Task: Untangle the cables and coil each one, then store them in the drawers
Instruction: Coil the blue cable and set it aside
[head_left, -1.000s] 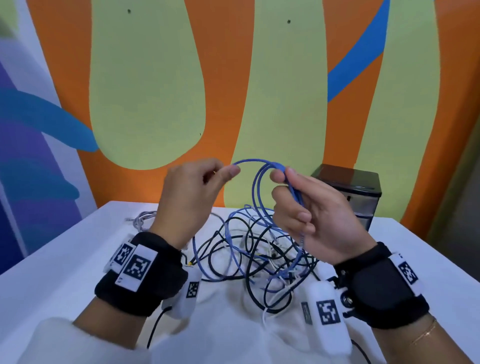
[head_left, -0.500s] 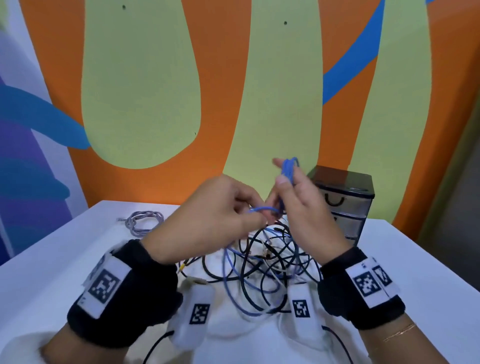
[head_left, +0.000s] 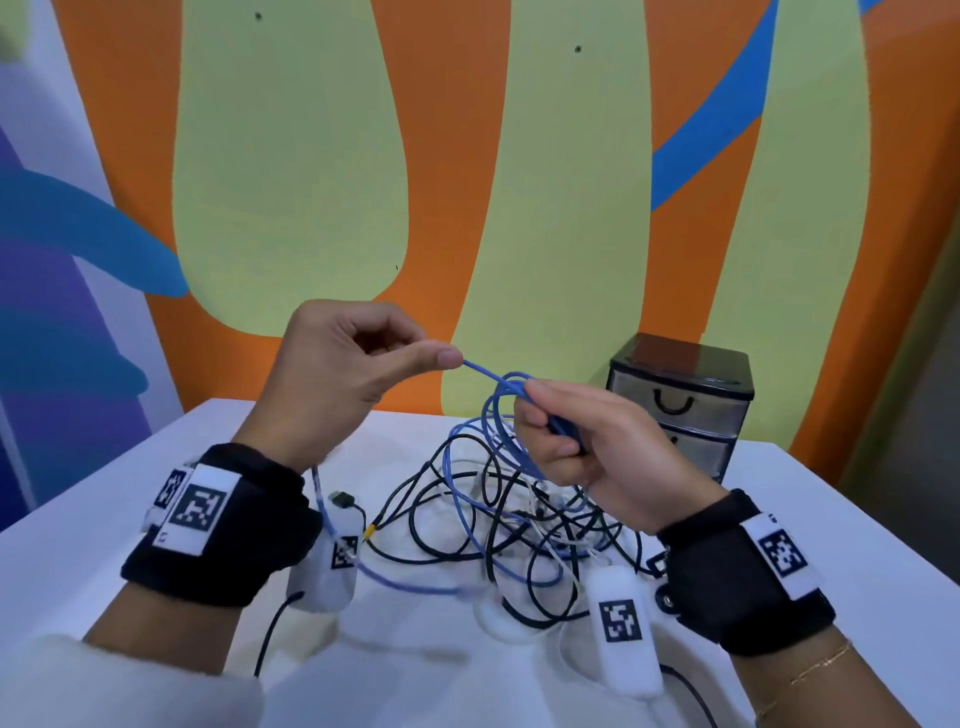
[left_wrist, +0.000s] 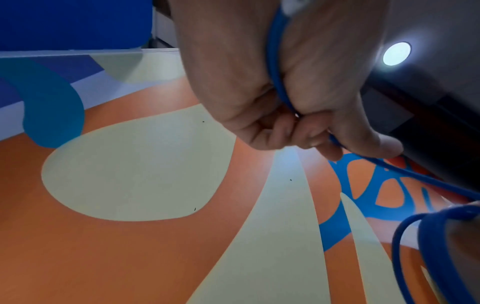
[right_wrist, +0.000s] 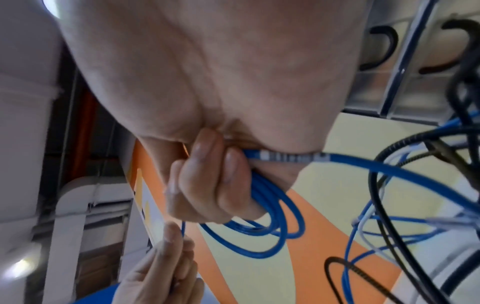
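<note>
A blue cable (head_left: 488, 376) runs taut between my two hands, held up above the white table (head_left: 104, 545). My left hand (head_left: 441, 358) pinches its straight stretch between thumb and fingers; in the left wrist view the blue cable (left_wrist: 275, 72) crosses that palm under the curled fingers (left_wrist: 306, 135). My right hand (head_left: 540, 415) grips a small bundle of blue loops (right_wrist: 272, 226), fingers (right_wrist: 207, 185) curled round them. Below both hands lies a tangle of black, blue and white cables (head_left: 519, 525).
A small black drawer unit (head_left: 680, 405) with translucent shut drawers stands at the back right of the table, against the painted wall. A black USB plug (head_left: 343, 500) lies at the left of the tangle. The table's edges fall away left and right.
My hands were together half a second ago. The left hand has since drawn away to the left and upward, pulling out a straight length of blue cable; the right hand has dropped a little with its loops.
</note>
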